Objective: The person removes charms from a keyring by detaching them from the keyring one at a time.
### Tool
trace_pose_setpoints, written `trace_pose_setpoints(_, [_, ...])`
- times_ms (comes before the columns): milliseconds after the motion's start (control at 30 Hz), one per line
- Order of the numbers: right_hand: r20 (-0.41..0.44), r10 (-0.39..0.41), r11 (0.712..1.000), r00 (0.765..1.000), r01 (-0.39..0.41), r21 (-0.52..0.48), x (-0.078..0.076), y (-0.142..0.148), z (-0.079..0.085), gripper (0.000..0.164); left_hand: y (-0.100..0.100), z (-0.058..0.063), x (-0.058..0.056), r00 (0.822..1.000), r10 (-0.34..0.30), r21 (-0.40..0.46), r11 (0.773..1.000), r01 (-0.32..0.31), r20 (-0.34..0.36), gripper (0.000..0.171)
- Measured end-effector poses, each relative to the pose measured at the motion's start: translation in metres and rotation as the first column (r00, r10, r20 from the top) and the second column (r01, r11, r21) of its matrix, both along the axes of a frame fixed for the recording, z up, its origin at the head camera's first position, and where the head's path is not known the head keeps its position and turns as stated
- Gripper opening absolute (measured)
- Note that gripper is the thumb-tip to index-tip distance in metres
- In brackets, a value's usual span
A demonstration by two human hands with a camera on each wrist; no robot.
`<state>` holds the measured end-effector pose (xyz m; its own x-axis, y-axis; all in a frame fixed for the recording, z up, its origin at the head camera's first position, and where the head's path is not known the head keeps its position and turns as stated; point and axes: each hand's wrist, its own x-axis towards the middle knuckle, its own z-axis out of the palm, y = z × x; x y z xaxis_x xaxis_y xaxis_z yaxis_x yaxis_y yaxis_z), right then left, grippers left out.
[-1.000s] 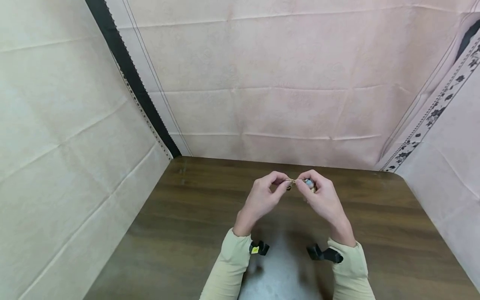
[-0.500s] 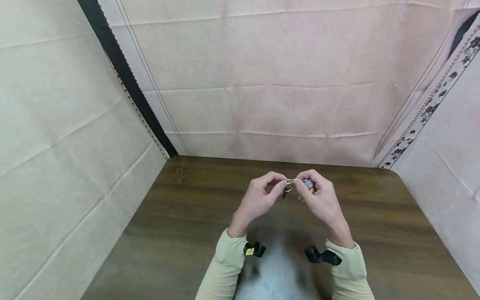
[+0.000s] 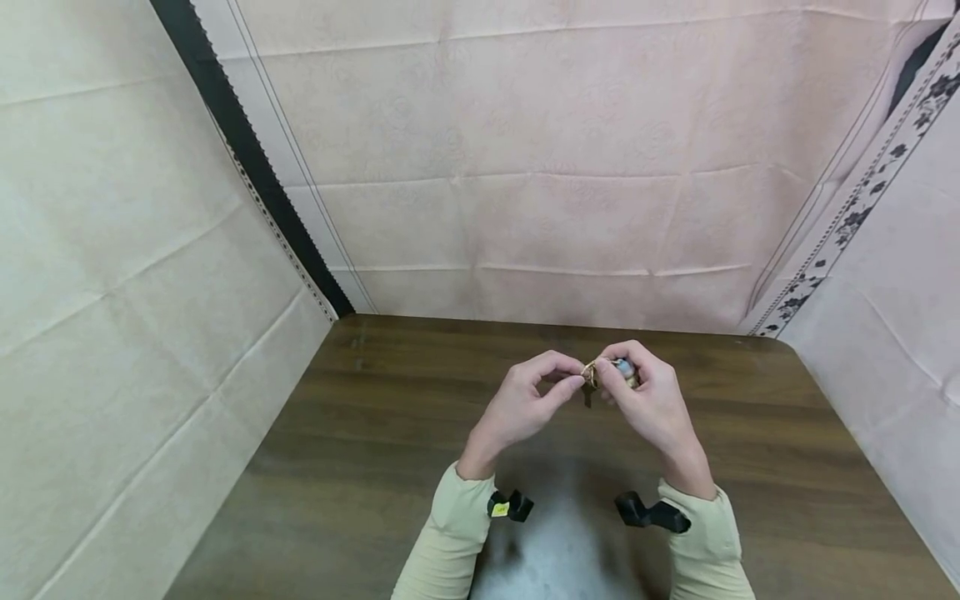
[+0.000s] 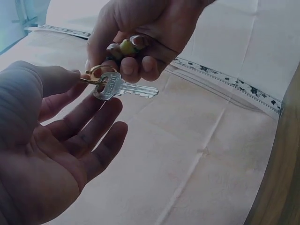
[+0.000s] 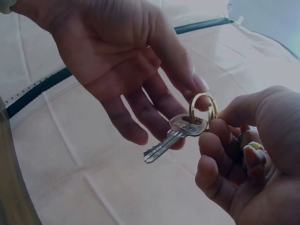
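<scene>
Both hands meet in the air above the table in the head view. My left hand (image 3: 525, 398) pinches a gold key ring (image 5: 191, 110) between thumb and index finger, its other fingers spread loosely below. A silver key (image 4: 136, 90) hangs on that ring, its toothed blade pointing away from the ring. Opposite, my right hand (image 3: 654, 408) pinches the gold hardware beside the ring with thumb and index finger. Its curled fingers hold the keychain's small multicoloured charm (image 4: 125, 48), pale blue in the head view. Fingers partly hide the charm and where it joins the ring.
Below the hands lies a brown wooden table (image 3: 390, 417) with a pale glare near its front edge. Pale creased cloth (image 3: 555, 167) hangs behind it and on both sides. Black camera mounts (image 3: 652, 512) sit at the wrists.
The left hand has moved slightly right, and the key ring has turned between the hands. The key, barely visible earlier, now hangs below the ring. The right hand keeps its hold.
</scene>
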<state>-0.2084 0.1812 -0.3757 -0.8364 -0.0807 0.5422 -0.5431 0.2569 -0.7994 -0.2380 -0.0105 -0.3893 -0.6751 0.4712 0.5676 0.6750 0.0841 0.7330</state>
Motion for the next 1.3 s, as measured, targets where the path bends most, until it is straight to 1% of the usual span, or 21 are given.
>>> trace_pose_setpoints(167, [-0.026, 0.011, 1.0, 1.0, -0.011, 0.002, 0.001, 0.0, 0.001, 0.003, -0.001, 0.0, -0.001, 1.0, -0.013, -0.024, 1.0, 0.013, -0.005, 0.014])
trace_pose_setpoints(300, [-0.039, 0.017, 1.0, 0.999, -0.016, 0.013, 0.002, -0.001, 0.001, 0.004, -0.002, 0.002, 0.001, 1.0, 0.008, -0.038, 0.999, -0.009, -0.019, 0.014])
trace_pose_setpoints(533, [-0.047, 0.041, 0.999, 0.998, -0.04, 0.029, 0.007, -0.005, 0.002, 0.005, -0.003, 0.005, 0.004, 0.999, 0.029, -0.019, 0.999, -0.029, -0.028, 0.011])
trace_pose_setpoints(800, [-0.064, 0.014, 0.997, 0.998, -0.009, 0.073, 0.011, -0.007, 0.004, 0.008, -0.001, 0.006, 0.005, 0.998, 0.048, -0.005, 0.999, -0.048, -0.052, 0.011])
trace_pose_setpoints(900, [-0.069, 0.02, 0.996, 0.997, -0.013, 0.086, 0.011, -0.006, 0.005, 0.01, -0.001, 0.006, 0.004, 0.997, 0.055, 0.0, 0.998, -0.055, -0.059, 0.011])
trace_pose_setpoints(1033, [-0.081, 0.029, 0.995, 0.996, -0.022, 0.095, 0.011, -0.005, 0.005, 0.011, -0.001, 0.006, 0.005, 0.997, 0.057, 0.006, 0.998, -0.057, -0.051, 0.009])
trace_pose_setpoints(1300, [-0.118, 0.009, 0.996, 0.993, 0.002, 0.092, 0.01, -0.004, 0.004, 0.012, 0.002, 0.007, 0.008, 0.998, 0.049, 0.003, 0.999, -0.049, -0.047, 0.009])
